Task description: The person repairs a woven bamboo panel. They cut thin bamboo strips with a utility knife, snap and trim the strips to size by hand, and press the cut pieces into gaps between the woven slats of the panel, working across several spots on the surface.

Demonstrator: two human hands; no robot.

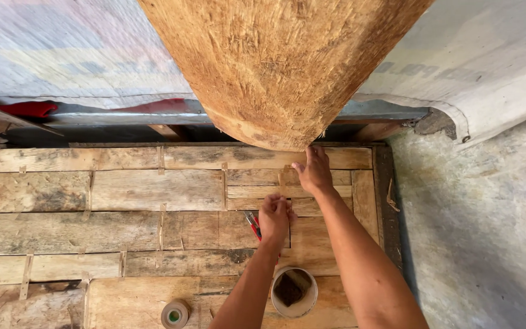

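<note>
Log (281, 67) is hanging over the plank tabletop (123, 195), its rounded end just above both hands. Left hand (274, 218) is gripping red-handled pliers (252, 224); right hand (315, 172), fingers spread, is touching the log's lower edge. Tape roll (175, 315) and cup (294, 292) are lying unused nearby.

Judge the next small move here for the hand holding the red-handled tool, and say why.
Probably bring the left hand and its red-handled tool up to the log end, since the right hand already rests at its lower edge, above the wooden boards.

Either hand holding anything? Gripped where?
Left hand grips red-handled pliers by the handles. Right hand holds nothing; its fingers rest against the fibrous brown sheet.
</note>
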